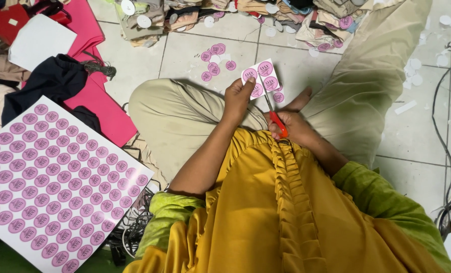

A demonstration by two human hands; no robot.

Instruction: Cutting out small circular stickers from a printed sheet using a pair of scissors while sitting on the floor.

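On the tiled floor, my left hand is pinching a thin, floppy sticker strip at its edge; my right hand is gripping orange-handled scissors, cutting it.

Left hand: raised at centre frame, fingers curled closed in a pinch, thumb uppermost, knuckles toward the camera. Left forearm bare, running down and left from the wrist to a green sleeve at lower centre. Right hand: just right of centre and lower than the left, fingers closed in a grip, palm turned inward. Right forearm angles down and right into a green sleeve. The hands sit near each other, not touching.
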